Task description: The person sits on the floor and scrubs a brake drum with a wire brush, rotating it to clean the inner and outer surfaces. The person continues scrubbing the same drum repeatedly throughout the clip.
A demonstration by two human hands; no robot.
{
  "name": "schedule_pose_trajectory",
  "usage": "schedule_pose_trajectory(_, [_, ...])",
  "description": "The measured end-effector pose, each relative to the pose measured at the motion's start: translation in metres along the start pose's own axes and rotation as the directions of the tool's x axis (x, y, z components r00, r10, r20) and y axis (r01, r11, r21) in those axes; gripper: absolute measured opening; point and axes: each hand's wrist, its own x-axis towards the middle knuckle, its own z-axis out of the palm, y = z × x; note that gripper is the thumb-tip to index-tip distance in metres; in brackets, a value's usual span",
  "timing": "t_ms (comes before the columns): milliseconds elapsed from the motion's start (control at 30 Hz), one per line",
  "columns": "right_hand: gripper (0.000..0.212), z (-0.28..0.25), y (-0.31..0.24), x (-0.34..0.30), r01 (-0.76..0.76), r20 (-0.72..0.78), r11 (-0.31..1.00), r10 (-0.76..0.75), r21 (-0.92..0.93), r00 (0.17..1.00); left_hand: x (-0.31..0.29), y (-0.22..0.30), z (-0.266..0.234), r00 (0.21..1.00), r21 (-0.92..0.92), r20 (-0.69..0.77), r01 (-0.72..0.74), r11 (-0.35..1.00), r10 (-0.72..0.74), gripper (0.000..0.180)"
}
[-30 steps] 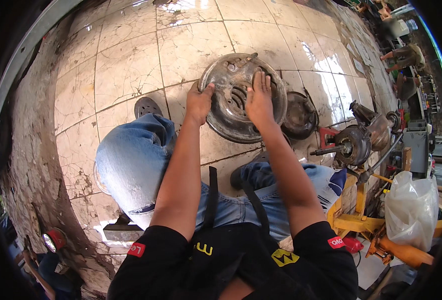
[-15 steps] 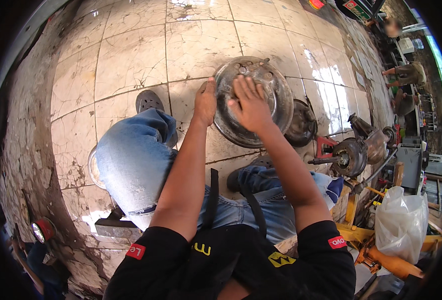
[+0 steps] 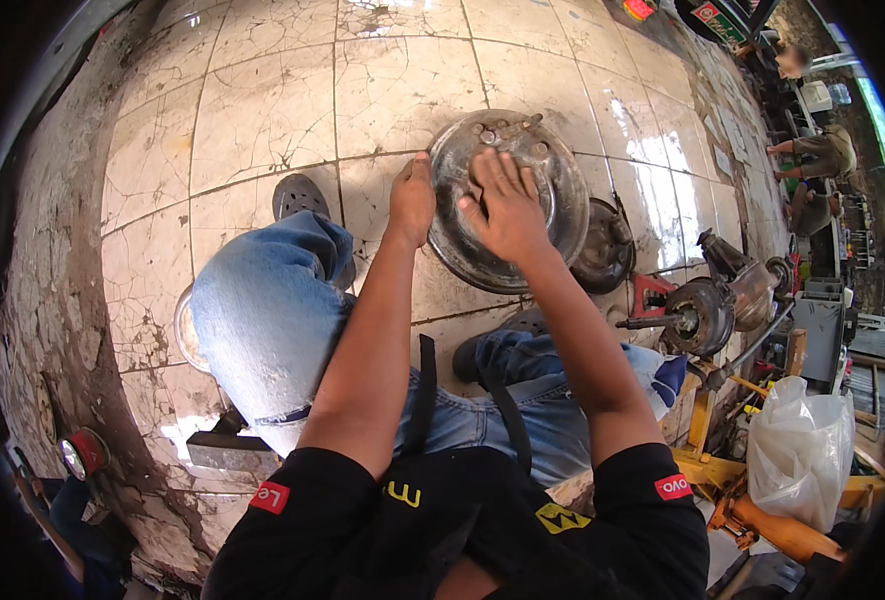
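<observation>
I see cracked pale floor tiles [image 3: 263,120] filling the upper frame. My left hand [image 3: 412,200] grips the round metal drum [image 3: 563,190] at upper centre; my right hand [image 3: 506,205] lies spread flat on it.

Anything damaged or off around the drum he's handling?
The floor tiles are heavily cracked and stained. The round metal drum looks worn and grimy, held at its rim by the left hand, right hand flat on its face. Nothing spilled.

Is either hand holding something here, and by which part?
The left hand grips the round metal drum plate at its left rim. The right hand lies flat on its face, fingers spread, not gripping.
</observation>
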Motion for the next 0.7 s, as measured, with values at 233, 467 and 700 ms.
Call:
schedule_pose_trajectory(233, [0.083, -0.001, -0.01, 0.001, -0.008, 0.077, 0.998, 0.013, -0.067, 0.997, 0.0, -0.002, -0.004, 1.0, -0.018, -0.001, -0.015, 1.0, 0.015, 0.051])
schedule_pose_trajectory(467, [0.08, 0.0, -0.006, 0.003, -0.053, 0.031, 0.998, 0.054, -0.045, 0.998, -0.001, -0.005, -0.002, 0.999, -0.022, -0.003, -0.046, 0.999, 0.046, 0.051])
schedule_pose_trajectory(700, [0.078, 0.006, -0.008, 0.005, -0.13, -0.003, 0.987, 0.13, -0.09, 0.991, 0.0, -0.005, 0.004, 0.997, 0.084, -0.009, -0.073, 0.994, 0.074, 0.051])
